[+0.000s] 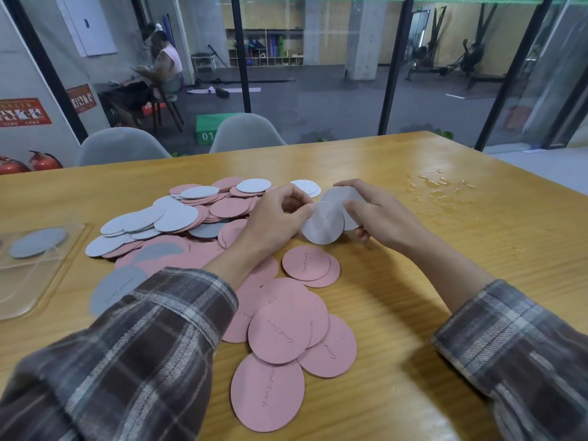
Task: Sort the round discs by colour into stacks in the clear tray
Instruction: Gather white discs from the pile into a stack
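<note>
On the table [413, 281], just right of the pile of pink and grey discs [197, 214], the left hand [280, 214] pinches one grey disc [323, 229]. The right hand [378, 211] grips a second grey disc [337, 194] behind it. Left of the pile, the clear tray [28, 291] holds one visible tray disc [38, 241].

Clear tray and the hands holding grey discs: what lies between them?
In the head view, a loose heap of pink and grey discs lies between the clear tray and the left hand.
</note>
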`<state>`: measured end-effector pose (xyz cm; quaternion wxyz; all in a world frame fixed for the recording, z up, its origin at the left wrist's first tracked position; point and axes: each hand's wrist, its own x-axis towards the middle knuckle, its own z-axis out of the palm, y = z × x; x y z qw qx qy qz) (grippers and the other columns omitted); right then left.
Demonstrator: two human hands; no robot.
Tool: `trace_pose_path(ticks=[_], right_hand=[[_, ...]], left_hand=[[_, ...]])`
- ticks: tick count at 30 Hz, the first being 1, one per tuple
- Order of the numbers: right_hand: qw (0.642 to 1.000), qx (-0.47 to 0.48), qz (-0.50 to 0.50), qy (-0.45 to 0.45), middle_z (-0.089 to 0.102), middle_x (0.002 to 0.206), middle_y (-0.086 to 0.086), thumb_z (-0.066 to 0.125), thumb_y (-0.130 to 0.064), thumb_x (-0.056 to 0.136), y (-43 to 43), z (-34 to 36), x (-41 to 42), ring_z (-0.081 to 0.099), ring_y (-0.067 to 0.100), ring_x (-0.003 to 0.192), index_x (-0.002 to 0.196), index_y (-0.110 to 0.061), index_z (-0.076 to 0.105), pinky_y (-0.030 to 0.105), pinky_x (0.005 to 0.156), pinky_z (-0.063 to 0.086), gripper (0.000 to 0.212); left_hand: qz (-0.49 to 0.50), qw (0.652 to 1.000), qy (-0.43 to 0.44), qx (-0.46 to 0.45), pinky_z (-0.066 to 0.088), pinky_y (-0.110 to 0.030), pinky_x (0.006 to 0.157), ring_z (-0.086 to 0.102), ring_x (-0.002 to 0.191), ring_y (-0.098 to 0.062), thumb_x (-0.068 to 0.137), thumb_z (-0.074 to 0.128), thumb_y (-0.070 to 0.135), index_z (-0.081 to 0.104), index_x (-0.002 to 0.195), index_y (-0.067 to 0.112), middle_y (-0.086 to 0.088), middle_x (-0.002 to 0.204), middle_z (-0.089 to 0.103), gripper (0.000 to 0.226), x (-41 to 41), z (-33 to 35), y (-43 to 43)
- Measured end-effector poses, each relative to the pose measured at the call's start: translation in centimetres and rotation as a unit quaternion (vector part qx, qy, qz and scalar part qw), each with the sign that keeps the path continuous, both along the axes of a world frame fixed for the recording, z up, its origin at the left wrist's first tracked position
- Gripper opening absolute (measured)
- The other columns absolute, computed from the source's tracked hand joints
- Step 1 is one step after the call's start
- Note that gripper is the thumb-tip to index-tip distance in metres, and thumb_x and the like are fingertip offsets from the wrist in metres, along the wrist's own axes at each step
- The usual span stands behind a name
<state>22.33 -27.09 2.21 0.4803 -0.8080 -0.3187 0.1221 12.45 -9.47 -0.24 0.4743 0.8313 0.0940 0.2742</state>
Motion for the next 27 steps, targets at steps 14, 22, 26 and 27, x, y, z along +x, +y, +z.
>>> trace_pose_path(ticks=[14, 22, 26, 27], right_hand=[[1.000, -0.002, 0.001, -0.014, 0.060, 0.085, 0.007, 0.038, -0.022, 0.102, 0.42, -0.25, -0.10, 0.054, 0.019, 0.055, 0.133, -0.031, 0.058, 0.036, 0.053, 0.050, 0.038], [0.991, -0.039, 0.034, -0.127, 0.063, 0.082, -0.011, 0.061, -0.024, 0.096, 0.15, -0.76, -0.10, 0.059, 0.013, 0.054, 0.139, -0.031, 0.052, 0.025, 0.058, 0.048, 0.045], [0.990, -0.018, 0.035, -0.134, 0.064, 0.103, -0.001, 0.063, -0.022, 0.094, -0.11, -0.86, 0.33, 0.061, 0.014, 0.068, 0.151, -0.039, 0.032, 0.031, 0.071, 0.051, 0.067], [0.991, -0.015, 0.038, -0.130, 0.064, 0.105, 0.000, 0.063, -0.022, 0.095, -0.11, -0.83, 0.33, 0.063, 0.017, 0.070, 0.153, -0.040, 0.025, 0.031, 0.071, 0.052, 0.072]], left_hand=[[0.001, 0.995, 0.019, -0.094, 0.065, -0.034, 0.068, 0.078, 0.068, -0.027, 0.091, 0.074, 0.003, 0.071, 0.095, 0.004, -0.013, 0.073, 0.076, 0.005, -0.42, 0.16, -0.52], [0.001, 0.998, 0.038, -0.041, 0.065, -0.045, 0.079, 0.077, 0.071, -0.025, 0.090, 0.074, 0.010, 0.067, 0.084, 0.007, -0.007, 0.074, 0.077, 0.010, -0.02, -0.23, -0.35], [0.082, 0.994, 0.011, 0.075, 0.052, -0.021, 0.078, 0.067, 0.085, -0.007, 0.083, 0.080, 0.029, 0.071, 0.097, 0.022, 0.011, 0.095, 0.072, 0.017, 0.36, -0.62, -0.35], [0.082, 0.993, 0.011, 0.083, 0.051, -0.020, 0.081, 0.066, 0.091, -0.006, 0.082, 0.079, 0.033, 0.070, 0.108, 0.025, 0.013, 0.102, 0.070, 0.029, 0.39, -0.64, -0.36]])
